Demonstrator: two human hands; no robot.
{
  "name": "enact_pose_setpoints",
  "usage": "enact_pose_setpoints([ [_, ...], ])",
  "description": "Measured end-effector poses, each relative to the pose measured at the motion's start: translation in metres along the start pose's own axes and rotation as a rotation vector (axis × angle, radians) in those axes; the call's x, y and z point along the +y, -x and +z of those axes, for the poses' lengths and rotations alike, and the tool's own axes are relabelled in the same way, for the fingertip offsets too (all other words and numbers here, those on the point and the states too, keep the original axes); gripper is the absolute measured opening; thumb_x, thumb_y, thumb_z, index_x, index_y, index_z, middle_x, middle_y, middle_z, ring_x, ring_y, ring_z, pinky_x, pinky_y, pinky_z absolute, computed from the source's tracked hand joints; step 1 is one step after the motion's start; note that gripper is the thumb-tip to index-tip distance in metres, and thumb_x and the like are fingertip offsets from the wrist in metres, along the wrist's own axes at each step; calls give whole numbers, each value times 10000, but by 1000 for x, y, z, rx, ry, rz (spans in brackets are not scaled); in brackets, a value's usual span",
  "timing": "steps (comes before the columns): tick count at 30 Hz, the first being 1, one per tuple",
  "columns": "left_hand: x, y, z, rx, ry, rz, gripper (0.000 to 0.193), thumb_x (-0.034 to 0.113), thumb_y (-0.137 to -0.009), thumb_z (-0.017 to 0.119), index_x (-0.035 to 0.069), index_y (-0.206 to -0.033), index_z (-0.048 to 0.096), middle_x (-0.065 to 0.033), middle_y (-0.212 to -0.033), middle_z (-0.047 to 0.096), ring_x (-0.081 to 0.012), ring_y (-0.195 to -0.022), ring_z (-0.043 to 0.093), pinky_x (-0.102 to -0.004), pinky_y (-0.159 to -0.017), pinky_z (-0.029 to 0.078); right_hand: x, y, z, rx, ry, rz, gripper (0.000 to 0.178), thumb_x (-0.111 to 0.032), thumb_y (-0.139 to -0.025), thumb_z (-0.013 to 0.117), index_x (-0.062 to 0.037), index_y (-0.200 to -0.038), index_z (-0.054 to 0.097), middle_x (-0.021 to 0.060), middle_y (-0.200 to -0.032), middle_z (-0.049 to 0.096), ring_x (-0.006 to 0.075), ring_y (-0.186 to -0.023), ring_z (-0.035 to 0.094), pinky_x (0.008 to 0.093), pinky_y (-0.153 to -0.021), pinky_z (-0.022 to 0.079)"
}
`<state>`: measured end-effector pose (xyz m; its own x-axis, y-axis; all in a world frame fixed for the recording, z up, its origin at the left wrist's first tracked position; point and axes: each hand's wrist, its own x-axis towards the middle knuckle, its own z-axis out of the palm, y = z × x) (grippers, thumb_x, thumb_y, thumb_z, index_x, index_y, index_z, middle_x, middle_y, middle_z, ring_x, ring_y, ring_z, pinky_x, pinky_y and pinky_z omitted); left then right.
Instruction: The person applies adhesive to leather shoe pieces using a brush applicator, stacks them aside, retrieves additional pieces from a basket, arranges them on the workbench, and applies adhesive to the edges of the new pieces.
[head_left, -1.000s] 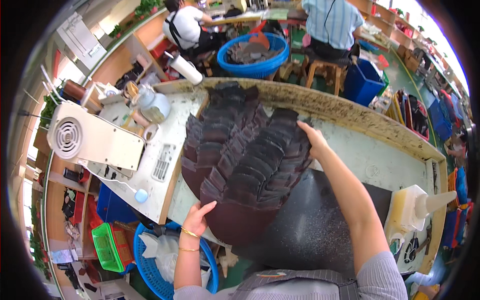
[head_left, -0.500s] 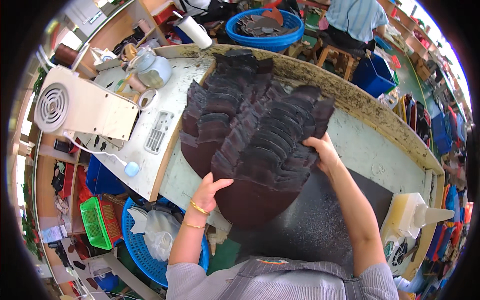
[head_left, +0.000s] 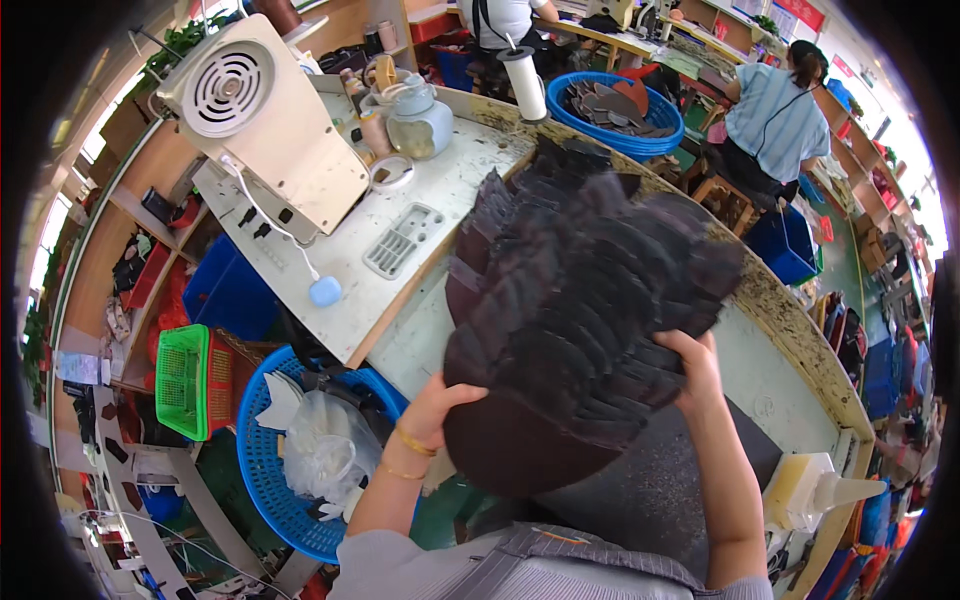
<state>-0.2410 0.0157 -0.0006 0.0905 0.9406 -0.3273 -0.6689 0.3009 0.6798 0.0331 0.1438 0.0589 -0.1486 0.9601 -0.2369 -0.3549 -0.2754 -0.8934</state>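
Between both hands is a dark brown, round-edged board [head_left: 530, 450] covered with rows of overlapping thin dark pieces [head_left: 575, 320], probably leather. My left hand [head_left: 432, 412] grips its near left edge, thumb on top and fingers underneath. At the right edge my right hand [head_left: 694, 372] has its thumb over the outer pieces, with the other fingers mostly hidden. The far part of the load is smeared by motion. Behind and to the left, a second similar board [head_left: 464, 292] is partly covered by the held one, also bearing dark pieces.
A beige machine [head_left: 290, 130] stands on the white side table [head_left: 290, 265] at left. Low raised walls [head_left: 800, 320] edge the worktop. A black mat [head_left: 640, 480] lies nearer me, beside a glue bottle [head_left: 800, 490]. Below left is a blue basket [head_left: 260, 470]; two people sit beyond.
My view has turned, and the side table now appears farther right. Both hands have carried the board leftward, so it covers more of the second board.
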Motion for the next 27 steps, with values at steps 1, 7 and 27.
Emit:
enact_pose_setpoints([
  [1, 8, 8, -9, 54, -12, 83, 474, -32, -771, 556, -18, -1239, 482, -134, -1149, 591, -248, -1001, 614, -351, -888, 503, 2, -6, 22, -33, 22, 9, 453, 67, -716, 574, 8, -1158, 498, 135, -1054, 619, 260, -922, 627, 371, -825, 524],
  [7, 64, 38, -63, 249, -10, 268, 393, -6, -772, 567, -22, -1164, 537, -124, -1058, 624, -231, -912, 638, -342, -800, 533, 45, -62, 130, -315, -155, 173, 391, 123, -738, 534, -19, -1100, 489, 119, -1014, 610, 241, -900, 626, 371, -760, 545],
  [27, 109, -52, -111, 711, -307, 414, 339, 7, -696, 640, -18, -1032, 598, -95, -937, 635, -227, -817, 624, -337, -733, 509, 46, -163, 151, -290, 445, -169, 644, -375, -853, 628, 77, -1247, 394, 138, -1068, 569, 181, -886, 590, 314, -750, 494],
])
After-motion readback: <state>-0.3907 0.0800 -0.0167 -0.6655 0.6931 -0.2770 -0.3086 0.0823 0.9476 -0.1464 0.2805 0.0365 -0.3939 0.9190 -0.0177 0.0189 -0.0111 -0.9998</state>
